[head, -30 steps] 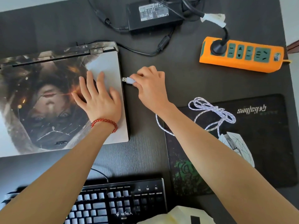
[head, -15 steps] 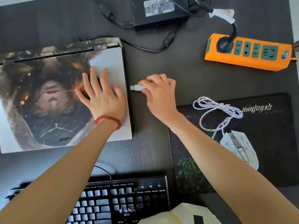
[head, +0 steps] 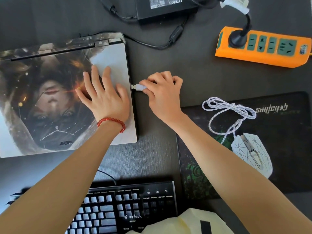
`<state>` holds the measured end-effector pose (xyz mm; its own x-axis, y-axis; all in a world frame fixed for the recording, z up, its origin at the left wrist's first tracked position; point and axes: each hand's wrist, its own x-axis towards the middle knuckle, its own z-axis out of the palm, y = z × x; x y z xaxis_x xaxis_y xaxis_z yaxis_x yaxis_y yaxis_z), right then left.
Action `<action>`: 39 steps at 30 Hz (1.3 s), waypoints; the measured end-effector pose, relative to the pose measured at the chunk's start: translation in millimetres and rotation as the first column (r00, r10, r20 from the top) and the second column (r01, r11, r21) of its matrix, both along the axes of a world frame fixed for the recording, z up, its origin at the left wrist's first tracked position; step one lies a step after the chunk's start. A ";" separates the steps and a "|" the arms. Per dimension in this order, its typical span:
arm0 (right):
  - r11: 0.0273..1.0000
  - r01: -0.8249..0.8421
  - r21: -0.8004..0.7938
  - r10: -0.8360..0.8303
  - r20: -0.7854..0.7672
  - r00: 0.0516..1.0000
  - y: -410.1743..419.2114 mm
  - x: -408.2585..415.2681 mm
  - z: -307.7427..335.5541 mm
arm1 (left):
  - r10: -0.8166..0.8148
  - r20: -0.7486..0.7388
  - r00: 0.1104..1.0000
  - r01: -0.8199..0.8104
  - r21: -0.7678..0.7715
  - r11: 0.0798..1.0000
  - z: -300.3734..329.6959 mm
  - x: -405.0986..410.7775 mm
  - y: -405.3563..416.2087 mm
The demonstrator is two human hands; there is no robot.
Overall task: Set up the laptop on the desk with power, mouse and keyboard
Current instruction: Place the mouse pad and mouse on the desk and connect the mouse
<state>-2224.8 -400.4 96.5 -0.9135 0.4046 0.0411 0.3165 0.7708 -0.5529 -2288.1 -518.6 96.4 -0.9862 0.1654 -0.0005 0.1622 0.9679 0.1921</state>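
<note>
A closed laptop [head: 42,98] with a printed picture on its lid lies at the left of the dark desk. My left hand [head: 103,97] rests flat on the lid, fingers spread. My right hand [head: 162,93] pinches a white USB plug [head: 137,87], whose metal tip points at the laptop's right edge and sits right beside it. The plug's white braided cable [head: 228,112] runs in a tied bundle to a white mouse [head: 251,154] on the black mouse pad [head: 287,149]. A black keyboard [head: 118,208] lies at the near edge.
A black power adapter [head: 167,7] sits at the far edge, its cable [head: 152,45] leading to the laptop's back right corner. An orange power strip [head: 263,48] with one black plug in it lies at the far right. Pale yellow cloth [head: 185,223] shows at the bottom.
My right hand pulled the USB plug a little away from the laptop's edge, then brought it back close. The view shifted slightly. My left hand stayed on the lid.
</note>
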 end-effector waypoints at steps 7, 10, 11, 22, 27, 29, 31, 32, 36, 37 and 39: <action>0.994 -0.089 0.059 0.087 0.033 0.996 6.2 -2.4 -1.1 | 0.008 0.000 1.000 -0.008 0.001 1.000 -0.3 1.4 0.6; 0.990 -0.122 0.069 0.119 0.045 0.992 9.2 -8.1 -1.2 | 0.009 -0.006 1.000 -0.009 -0.003 1.000 -0.4 1.3 1.1; 0.989 -0.133 0.067 0.130 0.053 0.990 9.6 -8.8 -1.2 | 0.009 -0.007 1.000 -0.009 -0.004 1.000 -0.4 1.3 1.2; 0.987 -0.147 0.058 0.144 0.048 0.988 6.9 -10.2 -1.8 | 0.007 -0.011 1.000 -0.007 -0.016 1.000 -1.2 0.6 0.5; 0.981 -0.182 0.070 0.177 0.065 0.982 5.6 -14.9 -2.2 | 0.009 -0.009 1.000 -0.009 -0.018 1.000 -3.3 1.6 0.3; 0.983 -0.171 0.071 0.167 0.053 0.985 5.3 -14.6 -4.3 | 0.005 -0.011 1.000 -0.005 -0.027 1.000 -4.3 1.9 1.3; 0.986 -0.156 0.059 0.154 0.035 0.987 3.1 -12.6 -7.3 | 0.001 -0.010 1.000 -0.001 -0.030 1.000 -6.1 2.2 -0.1; 0.987 -0.150 0.055 0.149 0.026 0.988 2.0 -11.6 -9.0 | -0.003 -0.009 1.000 0.003 -0.032 0.999 -7.2 2.6 -0.9; 0.989 -0.132 0.062 0.133 -0.007 0.991 2.7 -9.0 -16.0 | -0.022 0.016 1.000 0.022 -0.023 0.999 -12.4 2.6 -0.8; 0.988 -0.137 0.070 0.138 -0.008 0.990 2.8 -9.5 -15.2 | -0.023 0.021 1.000 0.024 -0.019 1.000 -11.6 1.6 -0.7; 0.983 -0.164 0.076 0.161 0.049 0.986 3.3 -10.3 -15.0 | -0.025 0.061 0.998 0.025 -0.008 1.000 -12.2 0.5 1.0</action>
